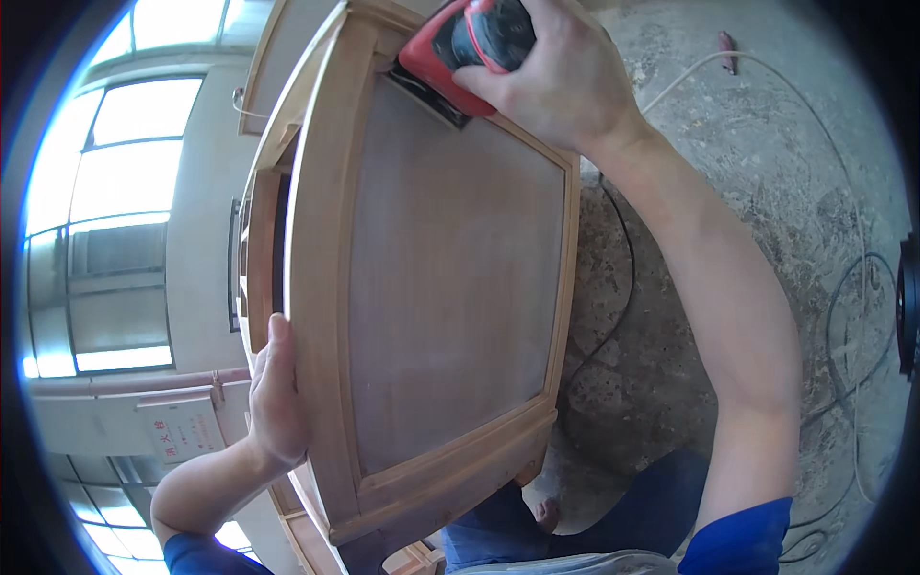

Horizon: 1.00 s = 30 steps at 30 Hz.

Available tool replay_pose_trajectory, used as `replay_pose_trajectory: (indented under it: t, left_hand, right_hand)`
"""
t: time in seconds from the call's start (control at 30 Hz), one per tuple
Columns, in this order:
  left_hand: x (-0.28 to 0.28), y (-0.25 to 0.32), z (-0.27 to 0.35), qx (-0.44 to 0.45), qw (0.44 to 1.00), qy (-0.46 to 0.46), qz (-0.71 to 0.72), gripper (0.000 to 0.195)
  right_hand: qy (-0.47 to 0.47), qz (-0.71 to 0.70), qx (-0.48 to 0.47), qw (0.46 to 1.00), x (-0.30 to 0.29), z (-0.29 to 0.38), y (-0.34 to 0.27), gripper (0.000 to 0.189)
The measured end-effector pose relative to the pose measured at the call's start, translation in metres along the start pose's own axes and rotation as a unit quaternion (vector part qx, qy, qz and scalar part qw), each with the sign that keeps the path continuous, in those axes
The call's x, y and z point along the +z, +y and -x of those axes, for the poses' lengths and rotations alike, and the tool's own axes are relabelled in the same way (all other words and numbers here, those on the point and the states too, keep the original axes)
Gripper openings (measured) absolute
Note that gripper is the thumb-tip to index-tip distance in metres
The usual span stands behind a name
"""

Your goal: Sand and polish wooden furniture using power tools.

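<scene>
A red and black electric sander (449, 68) is in the grip of my right hand (564, 79). Its flat pad rests at the far corner of a greyish recessed panel (456, 287), close to the frame. This panel is set in the side of a wooden cabinet (323, 251) with pale wood rails around it. My left hand (277, 402) lies against the cabinet's left edge, thumb up along the stile, steadying contact with the wood. Its fingers are mostly hidden behind that edge.
A dark power cord (629, 251) and a pale hose (812, 108) trail over the stained concrete floor (740, 172). A small reddish object (728, 54) lies by the hose. Windows (136, 144), a pipe (144, 384) and a white box with writing (183, 429) are at left.
</scene>
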<state>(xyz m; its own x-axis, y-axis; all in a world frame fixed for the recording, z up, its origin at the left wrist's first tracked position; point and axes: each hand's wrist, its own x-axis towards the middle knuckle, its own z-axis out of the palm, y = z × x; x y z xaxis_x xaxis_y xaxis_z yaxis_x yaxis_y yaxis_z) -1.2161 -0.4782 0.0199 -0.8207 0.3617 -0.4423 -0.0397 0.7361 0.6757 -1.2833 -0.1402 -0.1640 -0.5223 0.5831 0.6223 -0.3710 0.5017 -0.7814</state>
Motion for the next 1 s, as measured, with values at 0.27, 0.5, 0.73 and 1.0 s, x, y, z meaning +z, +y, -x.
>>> replay_pose_trajectory:
  t: [0.27, 0.5, 0.73, 1.0]
  left_hand:
    - [0.028, 0.026, 0.000, -0.022, 0.995, 0.089, -0.034, 0.066]
    - [0.023, 0.022, 0.001, -0.088, 0.977, 0.119, 0.151, 0.075]
    - [0.017, 0.019, -0.003, -0.065, 0.973, 0.054, 0.214, 0.070]
    - [0.020, 0.023, 0.003, -0.009, 0.997, 0.062, -0.049, 0.058]
  right_hand:
    - [-0.097, -0.358, 0.392, 0.842, -0.011, -0.009, -0.056, 0.034]
    - [-0.270, -0.327, 0.312, 0.850, -0.053, 0.075, -0.130, 0.053]
    - [-0.351, -0.246, 0.176, 0.886, -0.089, 0.183, -0.207, 0.064]
    - [-0.034, 0.021, 0.110, 0.993, -0.047, 0.137, -0.017, 0.071]
